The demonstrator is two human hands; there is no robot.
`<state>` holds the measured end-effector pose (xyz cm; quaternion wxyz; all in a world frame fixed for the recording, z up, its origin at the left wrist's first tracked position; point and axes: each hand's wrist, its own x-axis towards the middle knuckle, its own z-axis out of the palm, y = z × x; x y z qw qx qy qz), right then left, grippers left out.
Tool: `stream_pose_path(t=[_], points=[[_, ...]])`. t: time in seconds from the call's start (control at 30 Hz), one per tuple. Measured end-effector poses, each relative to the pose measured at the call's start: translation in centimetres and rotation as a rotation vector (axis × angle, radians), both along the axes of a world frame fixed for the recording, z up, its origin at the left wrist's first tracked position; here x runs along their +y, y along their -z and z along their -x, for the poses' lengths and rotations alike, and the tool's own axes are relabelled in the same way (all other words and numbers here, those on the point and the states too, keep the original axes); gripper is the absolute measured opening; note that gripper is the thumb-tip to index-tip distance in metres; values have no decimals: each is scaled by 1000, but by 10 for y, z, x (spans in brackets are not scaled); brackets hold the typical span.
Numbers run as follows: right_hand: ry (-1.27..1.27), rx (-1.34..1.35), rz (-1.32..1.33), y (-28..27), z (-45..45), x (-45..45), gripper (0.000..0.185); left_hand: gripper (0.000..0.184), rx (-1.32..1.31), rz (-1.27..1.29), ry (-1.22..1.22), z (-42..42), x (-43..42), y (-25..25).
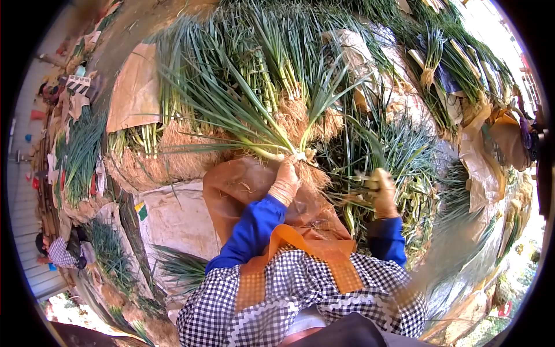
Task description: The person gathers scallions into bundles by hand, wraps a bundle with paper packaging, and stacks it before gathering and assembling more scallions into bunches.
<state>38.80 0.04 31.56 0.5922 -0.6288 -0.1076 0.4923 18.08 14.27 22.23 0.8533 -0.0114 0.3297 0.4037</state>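
Your left hand is wrapped tight round the root end of a few green onions, above your brown apron — your right, fingers curled, seems to grip a leaf. These look partly stripped — the rooted bundles ahead seem unstripped.
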Motion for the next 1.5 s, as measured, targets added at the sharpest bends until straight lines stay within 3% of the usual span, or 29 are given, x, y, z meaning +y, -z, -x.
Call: stream_pose_path(t=[0.1,0.17,0.2,0.27,0.3,0.33,0.37,0.4,0.47,0.5,0.57,0.67,0.7,0.77,0.8,0.83,0.9,0.97,1.03,1.1,1.13,1.23,1.27,1.3,1.33,1.37,1.43,1.47,1.5], points=[[22,-329,220,4,-97,-41,18,20,-101,-13,72,13,4,-1],[-300,-647,613,60,-164,-70,26,25,-89,-187,202,17,7,9],[-421,-949,692,46,-154,-60,28,32,-148,-210,197,20,8,25],[-571,-1619,954,8,-127,-35,35,35,-205,-190,190,21,7,2],[-541,-1425,993,1,-111,-10,35,37,-252,-155,192,23,3,-20],[-501,-1338,704,10,-92,6,36,32,-165,-100,230,19,1,-53],[-444,-1240,426,18,-71,21,37,32,-163,-101,248,20,0,-41],[-541,-1330,304,11,-41,41,28,33,-207,-77,300,23,2,-19],[-644,-1129,291,24,-25,81,33,43,-134,-120,426,30,5,-29],[-668,-1085,253,53,-30,101,33,38,-326,-100,468,33,7,-66],[-651,-1258,178,141,-70,141,31,37,-191,-242,345,45,9,-113],[-190,-1340,156,148,-82,181,33,40,-517,-594,200,65,32,-133],[-242,-1259,358,158,-96,196,37,41,-570,-704,202,71,43,-141],[-581,-1332,486,253,-135,211,42,44,-390,-634,32,76,39,-153],[-676,-1260,541,236,-127,211,44,46,-183,-653,46,84,48,-134],[-679,-1259,535,207,-116,207,44,44,-215,-601,56,70,48,-136],[-466,-1201,396,129,-97,192,39,37,143,-496,165,72,36,-120],[-338,-1113,124,87,-93,167,35,27,43,-387,163,58,28,-89],[-529,-1095,274,72,-93,141,30,25,-14,-344,180,42,17,-55],[-406,-543,144,37,-69,119,26,23,-24,-390,238,25,2,-35],[-405,-341,64,15,-52,109,21,22,-87,-242,225,13,-8,-49],[-296,-130,-21,19,-4,92,21,17,-105,-124,256,-12,-32,-45],[-339,-245,-27,23,18,87,20,13,-154,-66,349,-9,-35,-36],[-381,-359,-34,24,36,83,20,11,88,-47,273,-20,-44,-36],[-339,-1147,-294,41,49,84,14,9,107,-4,291,-19,-46,-34],[-464,-1293,-245,53,53,79,17,9,127,42,313,-17,-49,-31],[-613,-1429,-258,38,52,73,23,12,193,26,293,-11,-53,-15],[-596,-1031,-172,26,49,69,23,15,182,-10,309,-6,-52,-16],[-567,-1051,-37,34,32,65,23,18,169,-46,325,-2,-50,-18]])
